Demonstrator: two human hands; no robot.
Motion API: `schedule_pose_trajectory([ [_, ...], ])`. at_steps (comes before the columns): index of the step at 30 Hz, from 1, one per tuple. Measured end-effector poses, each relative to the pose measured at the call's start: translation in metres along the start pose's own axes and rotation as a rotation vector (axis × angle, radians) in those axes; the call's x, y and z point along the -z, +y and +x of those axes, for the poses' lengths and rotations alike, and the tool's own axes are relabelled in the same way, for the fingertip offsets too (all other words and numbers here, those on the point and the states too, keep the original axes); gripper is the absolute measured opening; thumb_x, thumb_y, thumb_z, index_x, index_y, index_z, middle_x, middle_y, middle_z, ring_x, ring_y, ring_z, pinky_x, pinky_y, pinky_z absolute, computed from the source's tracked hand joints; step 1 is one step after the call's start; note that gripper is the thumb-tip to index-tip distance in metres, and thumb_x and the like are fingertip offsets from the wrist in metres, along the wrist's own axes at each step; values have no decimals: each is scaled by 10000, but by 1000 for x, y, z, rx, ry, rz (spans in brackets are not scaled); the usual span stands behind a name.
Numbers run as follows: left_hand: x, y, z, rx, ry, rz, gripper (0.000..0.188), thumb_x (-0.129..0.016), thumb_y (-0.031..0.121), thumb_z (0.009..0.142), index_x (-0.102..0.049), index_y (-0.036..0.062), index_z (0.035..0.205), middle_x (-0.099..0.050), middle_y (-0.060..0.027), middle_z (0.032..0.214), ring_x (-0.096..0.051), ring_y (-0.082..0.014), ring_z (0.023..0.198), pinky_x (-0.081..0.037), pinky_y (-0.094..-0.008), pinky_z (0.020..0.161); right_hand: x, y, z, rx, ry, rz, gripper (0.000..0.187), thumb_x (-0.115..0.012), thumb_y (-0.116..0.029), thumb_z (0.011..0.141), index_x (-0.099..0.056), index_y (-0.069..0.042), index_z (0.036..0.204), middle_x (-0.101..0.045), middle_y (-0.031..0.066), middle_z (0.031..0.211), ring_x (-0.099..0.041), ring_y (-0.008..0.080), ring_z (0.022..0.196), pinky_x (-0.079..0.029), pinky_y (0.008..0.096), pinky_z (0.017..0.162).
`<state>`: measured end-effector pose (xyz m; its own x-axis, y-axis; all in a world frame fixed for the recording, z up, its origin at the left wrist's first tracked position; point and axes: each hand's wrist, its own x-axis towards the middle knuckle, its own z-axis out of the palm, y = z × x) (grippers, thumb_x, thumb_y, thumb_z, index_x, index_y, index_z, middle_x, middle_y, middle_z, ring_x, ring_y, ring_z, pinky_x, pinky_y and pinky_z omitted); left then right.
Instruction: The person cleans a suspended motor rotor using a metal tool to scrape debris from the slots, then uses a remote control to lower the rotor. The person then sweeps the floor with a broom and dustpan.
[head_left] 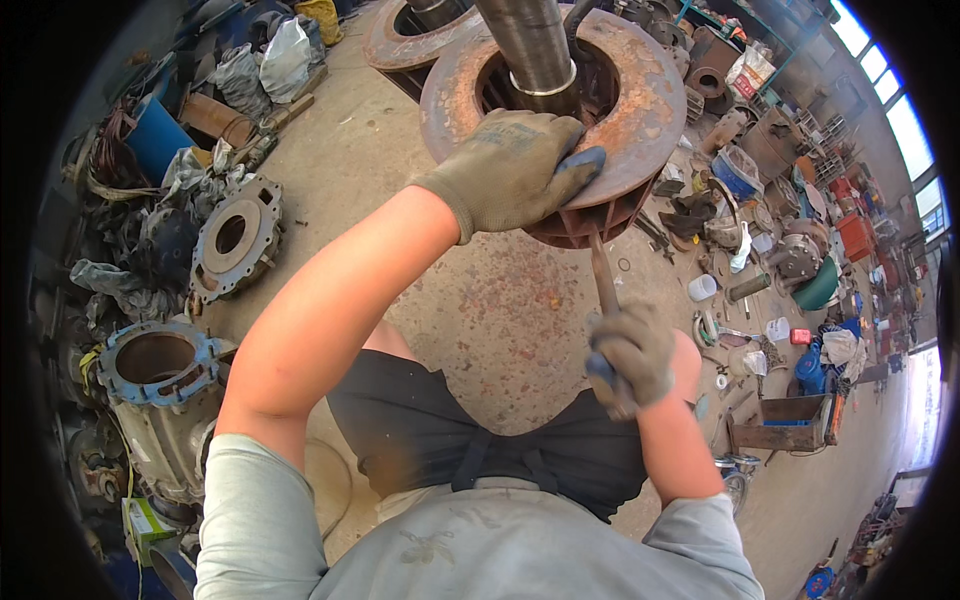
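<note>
My right hand [634, 358] grips a bar [604, 276] aimed ahead at the wheel [645, 112] my left hand [515, 170], grip unclear, rests on.

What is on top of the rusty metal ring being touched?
The left hand, in an olive fabric glove, rests on the ring's near side. A grey cylindrical metal shaft rises from its centre. What's beneath the hand or behind the shaft is covered.

Mechanical workshop, concrete floor [335, 140], rusty finned wheel [640, 105], blue-rimmed metal casing [165, 435], flanged ring [262, 222]
</note>
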<state>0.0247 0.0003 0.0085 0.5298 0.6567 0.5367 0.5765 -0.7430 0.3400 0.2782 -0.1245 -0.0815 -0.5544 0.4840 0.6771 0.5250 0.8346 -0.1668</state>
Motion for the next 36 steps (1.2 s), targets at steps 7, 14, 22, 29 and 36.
schedule_pose_trajectory([
  [7,-8,0,3,-24,-17,33,405,-514,385,1053,-603,-9,1085,-655,-246,978,-623,-443,955,-472,-512,870,4,-6,37,8,-148,-73,188,-773,-196,691,-617,-125,768,-652,38,915,-632,274,756,-489,400,665],
  [14,-12,3,4,-1,17,11,429,-540,384,1039,-626,-19,1159,-677,-252,1036,-634,-444,1004,-486,-516,883,7,19,44,35,-224,-216,184,-771,-209,708,-608,-132,747,-637,17,829,-617,239,704,-492,390,627],
  [22,-6,-7,3,-111,4,29,436,-532,365,1053,-601,11,1298,-657,-233,1168,-618,-430,1084,-482,-493,956,-6,41,33,25,-27,-72,150,-749,-143,740,-600,-124,734,-632,12,829,-590,263,695,-496,393,624],
  [29,11,-19,11,-96,-218,227,408,-533,340,1056,-620,7,1275,-660,-247,1078,-628,-415,1035,-478,-490,932,-7,2,-23,-142,279,420,120,-706,-87,776,-594,-43,784,-644,108,852,-615,314,672,-501,384,616],
  [36,17,-20,16,-84,-193,50,471,-610,386,1011,-641,-4,1272,-660,-242,1162,-613,-398,1112,-467,-477,983,-41,30,40,-92,206,95,84,-692,-58,794,-622,-42,837,-630,112,799,-629,318,685,-504,377,611],
])
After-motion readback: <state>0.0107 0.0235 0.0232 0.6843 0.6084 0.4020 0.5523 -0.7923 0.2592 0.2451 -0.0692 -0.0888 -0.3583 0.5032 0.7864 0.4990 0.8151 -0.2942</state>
